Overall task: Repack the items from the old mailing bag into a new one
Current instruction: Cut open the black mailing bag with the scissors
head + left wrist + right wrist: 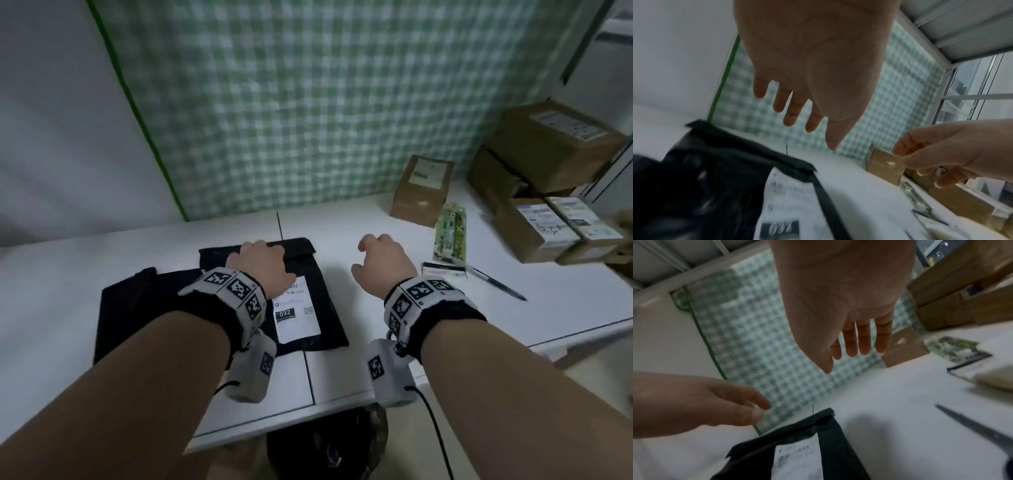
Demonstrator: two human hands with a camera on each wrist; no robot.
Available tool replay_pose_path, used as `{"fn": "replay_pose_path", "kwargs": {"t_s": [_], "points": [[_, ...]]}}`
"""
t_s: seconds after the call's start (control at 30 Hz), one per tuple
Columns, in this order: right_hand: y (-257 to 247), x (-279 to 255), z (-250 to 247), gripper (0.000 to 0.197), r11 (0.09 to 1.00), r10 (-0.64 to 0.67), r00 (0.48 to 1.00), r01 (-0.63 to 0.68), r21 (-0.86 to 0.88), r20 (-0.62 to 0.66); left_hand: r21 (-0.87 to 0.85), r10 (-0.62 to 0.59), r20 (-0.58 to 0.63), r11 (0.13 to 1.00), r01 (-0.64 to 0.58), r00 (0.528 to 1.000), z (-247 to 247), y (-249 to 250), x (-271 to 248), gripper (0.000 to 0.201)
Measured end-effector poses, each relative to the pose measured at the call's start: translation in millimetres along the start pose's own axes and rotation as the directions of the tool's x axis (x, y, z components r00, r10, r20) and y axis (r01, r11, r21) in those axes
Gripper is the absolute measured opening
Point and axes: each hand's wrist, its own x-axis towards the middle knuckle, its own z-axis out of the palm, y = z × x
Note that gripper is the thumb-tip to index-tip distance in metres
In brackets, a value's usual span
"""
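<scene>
A black mailing bag (322, 294) with a white label (296, 313) lies flat on the white table (411, 325), its folded top edge away from me. A second black bag (137, 308) lies flat partly under its left side. My left hand (263, 263) hovers over the labelled bag's top; the left wrist view shows the left hand (812, 116) with straight fingers, holding nothing, just above the fold (748, 152). My right hand (380, 263) hangs over bare table right of the bag. In the right wrist view the right hand (846, 350) is relaxed and empty.
A pen (493, 281), a small card (443, 270) and a green patterned packet (452, 233) lie right of my right hand. Cardboard boxes (421, 188) and a taller stack (548, 154) fill the back right. A checked cloth (308, 102) hangs behind. A dark bin (325, 445) sits under the table's front edge.
</scene>
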Motion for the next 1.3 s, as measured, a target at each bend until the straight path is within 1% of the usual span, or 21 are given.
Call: {"fn": "replay_pose_path", "kwargs": {"t_s": [0.1,0.17,0.23,0.3,0.33,0.4,0.47,0.53,0.6,0.67,0.77,0.83,0.9,0.97,1.07,1.13,1.2,1.3], "points": [[7.8,1.1,41.3,0.039,0.998,0.036,0.992,-0.041,0.040,0.120,-0.043,0.005,0.117,0.999,0.000,0.993,40.5,-3.0,5.3,0.045],[12.0,-1.7,68.3,0.038,0.994,0.075,0.979,-0.089,0.067,0.189,-0.042,-0.004,0.159,0.999,0.011,0.987,68.6,-4.7,4.6,0.051],[13.6,-5.9,88.9,0.031,0.991,0.075,0.975,-0.096,0.094,0.210,-0.050,-0.022,0.159,0.998,0.031,0.987,87.8,-4.8,0.9,0.059],[11.4,-10.9,99.7,0.021,0.987,0.074,0.979,-0.099,0.127,0.191,-0.063,-0.036,0.137,0.997,0.045,0.990,93.9,-4.8,-4.0,0.063],[10.4,-13.0,104.1,0.018,0.984,0.079,0.980,-0.105,0.141,0.184,-0.070,-0.032,0.144,0.997,0.043,0.989,95.1,-4.8,-7.3,0.065],[8.4,-18.4,108.1,0.020,0.985,0.083,0.981,-0.108,0.138,0.174,-0.089,-0.014,0.162,0.996,0.028,0.987,96.3,-5.3,-14.6,0.069],[10.1,-25.8,109.2,0.014,0.986,0.098,0.982,-0.118,0.120,0.160,-0.104,0.013,0.169,0.995,0.004,0.986,98.4,-7.0,-23.3,0.074],[14.5,-35.4,112.2,0.029,0.987,0.109,0.983,-0.124,0.101,0.148,-0.117,0.049,0.170,0.993,-0.029,0.984,99.3,-7.0,-34.6,0.075],[16.7,-48.4,115.3,0.030,0.988,0.101,0.979,-0.119,0.094,0.180,-0.135,0.087,0.164,0.989,-0.065,0.983,99.8,-6.2,-48.6,0.067],[16.7,-60.5,117.0,0.028,0.985,0.093,0.972,-0.122,0.124,0.216,-0.159,0.107,0.192,0.984,-0.077,0.976,100.0,-5.2,-64.0,0.060],[15.1,-76.9,113.1,0.029,0.982,0.058,0.966,-0.101,0.162,0.250,-0.184,0.114,0.247,0.980,-0.069,0.962,104.3,-6.8,-83.3,0.063],[14.3,-87.7,107.4,0.033,0.976,0.037,0.957,-0.097,0.197,0.286,-0.191,0.114,0.262,0.979,-0.065,0.958,106.8,-8.4,-92.9,0.061],[13.8,-96.4,103.2,0.034,0.978,0.020,0.952,-0.083,0.194,0.306,-0.199,0.121,0.248,0.977,-0.072,0.961,107.9,-10.0,-100.3,0.057],[14.7,-101.6,101.1,0.033,0.981,0.016,0.965,-0.066,0.182,0.263,-0.211,0.124,0.203,0.974,-0.081,0.971,108.1,-11.9,-104.8,0.052],[14.8,-105.6,103.3,0.033,0.970,0.022,0.975,-0.074,0.230,0.219,-0.241,0.099,0.083,0.967,-0.076,0.992,111.3,-15.7,-104.8,0.045],[12.4,-106.6,106.8,0.035,0.953,0.016,0.977,-0.079,0.293,0.212,-0.270,0.108,0.000,0.957,-0.104,0.994,114.7,-16.9,-101.1,0.043],[8.2,-104.1,111.1,0.038,0.943,-0.021,0.974,-0.055,0.329,0.224,-0.293,0.122,-0.042,0.947,-0.129,0.992,119.8,-17.7,-94.9,0.048],[0.0,-96.5,117.2,0.040,0.945,-0.060,0.943,-0.052,0.324,0.327,-0.309,0.147,-0.072,0.937,-0.162,0.987,127.2,-15.8,-84.8,0.063]]}}
